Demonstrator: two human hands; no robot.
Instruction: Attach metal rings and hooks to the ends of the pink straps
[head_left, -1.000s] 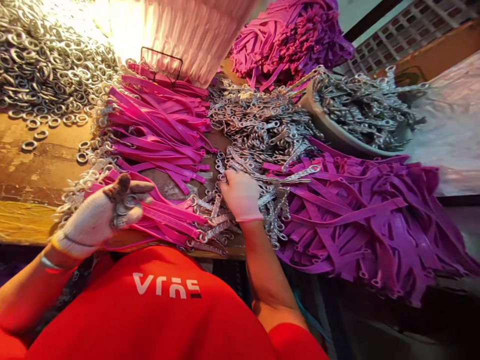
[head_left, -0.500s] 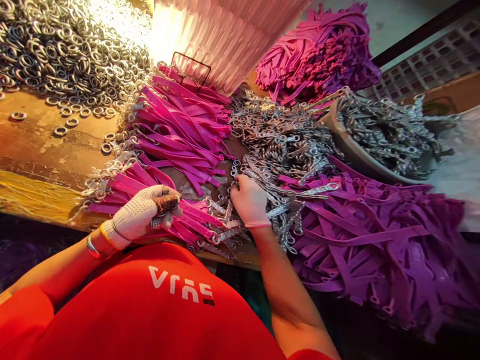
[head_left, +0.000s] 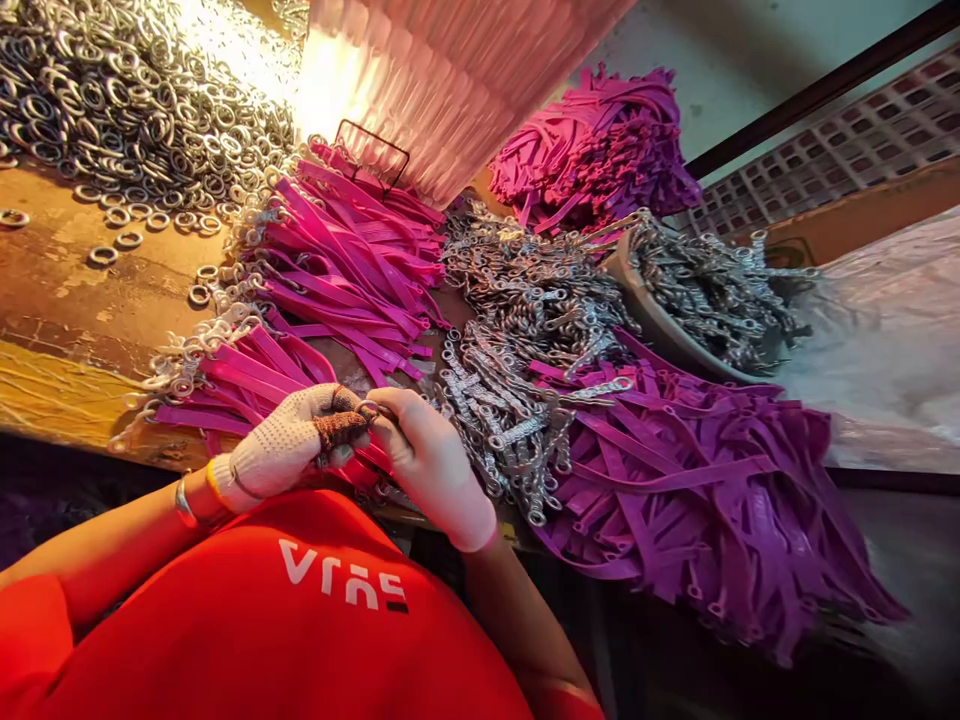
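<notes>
My left hand (head_left: 311, 430), in a dotted white knit glove with brown-wrapped fingers, is closed in a pinch above the magenta straps (head_left: 251, 375). My right hand (head_left: 431, 455), in a thin white glove, pinches at the same spot, fingertips meeting those of the left. Something small and dark shows between the fingertips, too covered to name. Beneath both hands lie more magenta straps, partly hidden. Just right of my right hand is a heap of silvery braided metal pieces with looped ends (head_left: 510, 410).
Loose metal rings (head_left: 142, 120) are piled at the back left. Purple straps (head_left: 675, 480) spread at the right, beside a tub (head_left: 641, 310) of metal pieces. A bright translucent ribbed shade (head_left: 450, 80) hangs over another magenta bundle (head_left: 352, 250). More straps (head_left: 600, 150) are heaped behind.
My right hand has moved left, from the metal pieces to my left fingertips. My left hand stays closed, slightly lower. The whole view has shifted a little.
</notes>
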